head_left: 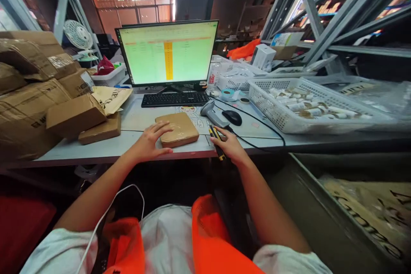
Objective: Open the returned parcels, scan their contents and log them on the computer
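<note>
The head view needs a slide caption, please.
Left hand at a flat brown cardboard box; right hand holding a slim yellow-and-black tool.

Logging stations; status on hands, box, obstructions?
Left hand open at box, right hand gripping yellow-black tool. Box flat on desk. Scanner beyond right hand, clear of box.

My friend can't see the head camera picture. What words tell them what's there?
A person's left hand is at the left edge of a flat brown box on a white desk; the right hand holds a yellow-and-black tool. Behind are a keyboard and a lit monitor, with cardboard boxes piled at left.
</note>
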The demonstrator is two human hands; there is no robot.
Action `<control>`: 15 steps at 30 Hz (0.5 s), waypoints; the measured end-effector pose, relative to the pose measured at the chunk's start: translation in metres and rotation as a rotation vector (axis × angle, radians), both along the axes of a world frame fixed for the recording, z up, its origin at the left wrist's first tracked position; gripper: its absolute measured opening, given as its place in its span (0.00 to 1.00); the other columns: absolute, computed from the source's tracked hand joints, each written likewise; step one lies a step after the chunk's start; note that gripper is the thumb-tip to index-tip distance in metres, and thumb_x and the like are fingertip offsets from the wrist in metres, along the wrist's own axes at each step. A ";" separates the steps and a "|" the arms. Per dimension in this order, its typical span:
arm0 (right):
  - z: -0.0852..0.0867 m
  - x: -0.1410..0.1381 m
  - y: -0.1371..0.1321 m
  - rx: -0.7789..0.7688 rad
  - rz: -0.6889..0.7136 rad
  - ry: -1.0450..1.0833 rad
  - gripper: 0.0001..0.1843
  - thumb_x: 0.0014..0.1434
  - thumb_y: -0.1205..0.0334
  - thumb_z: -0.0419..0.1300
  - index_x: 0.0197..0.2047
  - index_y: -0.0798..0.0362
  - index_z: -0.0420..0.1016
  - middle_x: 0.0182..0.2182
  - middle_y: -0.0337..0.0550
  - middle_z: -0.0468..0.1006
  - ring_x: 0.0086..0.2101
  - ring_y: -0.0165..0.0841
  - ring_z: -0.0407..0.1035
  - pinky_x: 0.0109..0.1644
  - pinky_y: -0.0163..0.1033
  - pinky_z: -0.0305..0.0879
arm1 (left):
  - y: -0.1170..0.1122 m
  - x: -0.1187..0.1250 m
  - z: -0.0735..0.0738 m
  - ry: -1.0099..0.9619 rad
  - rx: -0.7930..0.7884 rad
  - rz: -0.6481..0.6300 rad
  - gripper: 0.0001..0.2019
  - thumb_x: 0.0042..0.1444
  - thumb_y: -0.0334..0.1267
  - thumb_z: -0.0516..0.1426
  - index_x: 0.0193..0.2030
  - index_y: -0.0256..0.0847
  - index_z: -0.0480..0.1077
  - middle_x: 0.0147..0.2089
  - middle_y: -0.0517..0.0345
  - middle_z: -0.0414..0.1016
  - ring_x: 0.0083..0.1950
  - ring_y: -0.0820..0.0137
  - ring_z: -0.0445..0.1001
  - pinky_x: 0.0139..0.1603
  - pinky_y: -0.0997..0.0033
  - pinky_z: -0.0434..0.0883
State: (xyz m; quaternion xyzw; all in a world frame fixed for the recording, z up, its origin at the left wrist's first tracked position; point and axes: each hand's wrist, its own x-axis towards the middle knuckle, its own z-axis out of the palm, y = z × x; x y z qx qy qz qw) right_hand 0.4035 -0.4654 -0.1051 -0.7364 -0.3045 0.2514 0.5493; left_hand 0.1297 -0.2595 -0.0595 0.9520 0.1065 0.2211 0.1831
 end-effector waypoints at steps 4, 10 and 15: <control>-0.001 -0.013 0.007 -0.054 0.111 -0.037 0.40 0.59 0.56 0.68 0.73 0.50 0.65 0.37 0.45 0.81 0.25 0.30 0.72 0.32 0.38 0.74 | 0.031 0.051 -0.020 0.282 0.153 0.070 0.46 0.51 0.63 0.67 0.74 0.52 0.62 0.80 0.50 0.48 0.80 0.38 0.37 0.77 0.36 0.47; 0.001 -0.008 0.054 -0.088 0.167 -0.235 0.37 0.62 0.59 0.63 0.73 0.52 0.65 0.47 0.51 0.83 0.34 0.36 0.78 0.44 0.45 0.78 | -0.013 0.079 -0.035 0.235 0.292 0.496 0.42 0.65 0.68 0.49 0.74 0.37 0.63 0.75 0.32 0.58 0.73 0.32 0.57 0.70 0.36 0.55; 0.011 0.014 0.121 -0.115 0.074 -0.443 0.36 0.61 0.61 0.63 0.71 0.57 0.67 0.62 0.55 0.75 0.49 0.42 0.78 0.56 0.46 0.74 | 0.010 0.072 -0.007 0.348 0.283 0.373 0.36 0.64 0.64 0.55 0.69 0.39 0.69 0.61 0.35 0.76 0.64 0.41 0.70 0.66 0.39 0.60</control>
